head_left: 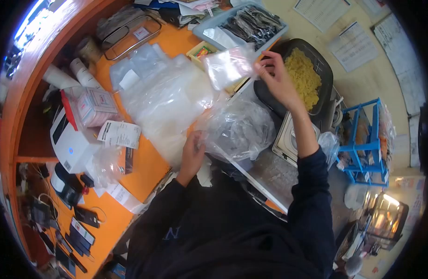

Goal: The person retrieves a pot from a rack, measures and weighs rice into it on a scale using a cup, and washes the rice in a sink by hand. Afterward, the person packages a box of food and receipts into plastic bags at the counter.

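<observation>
My right hand point(278, 79) is raised above the counter, with thumb and fingers pinching the edge of a small clear plastic bag point(228, 68) that looks flat and shiny. Low in the middle, my left hand point(192, 156) has curled fingers at the left edge of a big, crumpled clear plastic bag point(244, 130). Its fingertips appear to grip that edge. Left of the crumpled bag lies a stack of flat clear plastic bags point(165, 100). A black tub of yellow food point(303, 76) stands just beyond my right hand.
At the back is a grey-blue bin point(204, 31) of black-wrapped packets. A white kitchen scale point(284, 139) and blue rack point(362, 144) stand to the right. On the left are a white printer point(73, 139), papers point(123, 134) and several phones point(82, 231).
</observation>
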A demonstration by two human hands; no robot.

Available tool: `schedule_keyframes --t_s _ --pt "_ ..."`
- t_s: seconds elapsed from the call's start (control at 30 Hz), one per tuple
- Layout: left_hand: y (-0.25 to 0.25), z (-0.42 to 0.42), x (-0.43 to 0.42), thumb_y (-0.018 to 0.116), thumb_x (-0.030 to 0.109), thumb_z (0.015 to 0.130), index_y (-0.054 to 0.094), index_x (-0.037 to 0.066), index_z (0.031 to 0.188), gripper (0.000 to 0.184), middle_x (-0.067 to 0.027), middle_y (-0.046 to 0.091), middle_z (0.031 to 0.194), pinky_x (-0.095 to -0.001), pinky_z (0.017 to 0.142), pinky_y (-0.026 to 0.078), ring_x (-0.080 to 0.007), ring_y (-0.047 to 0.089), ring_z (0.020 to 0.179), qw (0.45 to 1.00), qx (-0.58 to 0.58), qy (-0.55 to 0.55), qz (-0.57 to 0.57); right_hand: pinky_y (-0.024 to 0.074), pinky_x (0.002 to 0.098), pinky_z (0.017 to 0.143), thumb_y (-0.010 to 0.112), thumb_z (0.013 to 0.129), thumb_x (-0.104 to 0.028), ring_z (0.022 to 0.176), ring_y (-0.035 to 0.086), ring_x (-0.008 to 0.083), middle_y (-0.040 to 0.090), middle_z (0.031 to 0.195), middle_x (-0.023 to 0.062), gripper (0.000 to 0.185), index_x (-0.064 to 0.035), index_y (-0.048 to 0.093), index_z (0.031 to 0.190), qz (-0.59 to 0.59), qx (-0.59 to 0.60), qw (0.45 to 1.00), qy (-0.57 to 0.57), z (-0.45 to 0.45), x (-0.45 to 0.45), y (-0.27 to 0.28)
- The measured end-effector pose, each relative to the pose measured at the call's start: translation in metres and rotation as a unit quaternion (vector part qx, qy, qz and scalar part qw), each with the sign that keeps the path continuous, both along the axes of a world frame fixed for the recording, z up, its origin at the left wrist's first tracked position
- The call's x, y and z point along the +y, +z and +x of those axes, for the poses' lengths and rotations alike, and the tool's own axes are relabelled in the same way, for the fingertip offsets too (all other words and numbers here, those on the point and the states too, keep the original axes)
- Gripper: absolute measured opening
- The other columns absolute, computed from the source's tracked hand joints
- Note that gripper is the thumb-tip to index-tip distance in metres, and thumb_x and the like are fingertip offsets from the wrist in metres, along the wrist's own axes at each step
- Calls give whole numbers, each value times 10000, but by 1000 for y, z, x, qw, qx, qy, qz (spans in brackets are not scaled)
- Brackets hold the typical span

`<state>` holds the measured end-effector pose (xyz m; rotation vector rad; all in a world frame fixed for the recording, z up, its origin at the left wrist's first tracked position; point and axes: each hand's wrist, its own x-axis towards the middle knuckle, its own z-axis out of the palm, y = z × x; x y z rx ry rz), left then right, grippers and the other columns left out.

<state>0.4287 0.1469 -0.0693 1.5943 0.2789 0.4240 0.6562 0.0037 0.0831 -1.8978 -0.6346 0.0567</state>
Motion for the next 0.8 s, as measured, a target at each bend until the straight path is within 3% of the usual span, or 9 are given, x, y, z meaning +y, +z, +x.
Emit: schedule_keyframes --t_s 0.1,0.17,0.23,0.43,0.57,0.6,0.63,0.67,0.8 --pt "16 -17 30 464 9 805 446 29 950 147 -80 526 1046 -272 844 393 -165 495 975 995 19 -45 -84 412 358 825 707 689 -303 997 503 246 466 1143 166 672 -65 366 1217 -350 -294 888 -58 -40 -6 -37" --pt "22 -24 51 460 22 816 443 33 948 134 -88 521 1072 -276 839 393 -159 494 968 986 18 -66 -150 385 432 849 715 660 -337 1015 485 319 513 1094 164 691 -50 392 1199 -559 -277 779 -67 -82 -17 -70" --pt "33 -29 69 462 30 812 433 38 924 116 -94 527 1062 -276 837 392 -154 493 956 979 41 -73 -188 425 396 792 713 660 -334 964 537 283 597 948 116 647 -64 427 1174 -652 -71 755 5 -113 -14 -73" --pt "73 -24 79 440 28 781 400 61 848 85 -82 558 958 -246 772 403 -126 492 873 972 77 -141 -172 440 337 528 705 680 -265 605 600 255 586 625 124 405 -65 573 1007 -345 77 916 -190 -190 -87 -15" --pt "104 -7 26 427 32 772 392 73 813 68 -50 557 919 -206 648 406 -81 477 780 925 122 -315 -171 427 343 545 700 681 -253 603 578 258 566 604 109 290 -73 607 888 -302 198 888 -283 -243 -177 18" --pt "106 -13 12 406 53 746 472 36 845 120 -68 548 975 -254 816 344 -146 470 882 925 187 -323 -68 425 339 551 706 678 -264 594 568 244 558 607 107 282 -81 611 871 -329 174 869 -325 -258 -194 19" --pt "109 -18 -10 418 58 732 491 7 878 170 -57 537 976 -264 833 353 -150 480 906 914 174 -362 -55 423 334 556 711 676 -274 585 558 231 550 610 104 274 -89 615 855 -362 144 843 -369 -271 -216 22" --pt "100 -21 -30 434 38 738 466 -5 1168 434 -72 509 1055 -243 850 370 -140 483 976 890 87 -446 -33 421 342 562 705 679 -279 594 558 235 549 613 104 281 -94 609 867 -372 113 831 -399 -290 -239 20" --pt "97 -42 -132 445 42 684 522 -30 963 298 -148 489 1093 -340 941 308 -235 459 1052 799 2 -600 -44 416 364 580 683 698 -299 627 560 249 553 640 96 316 -90 583 913 -405 88 737 -534 -366 -315 19"
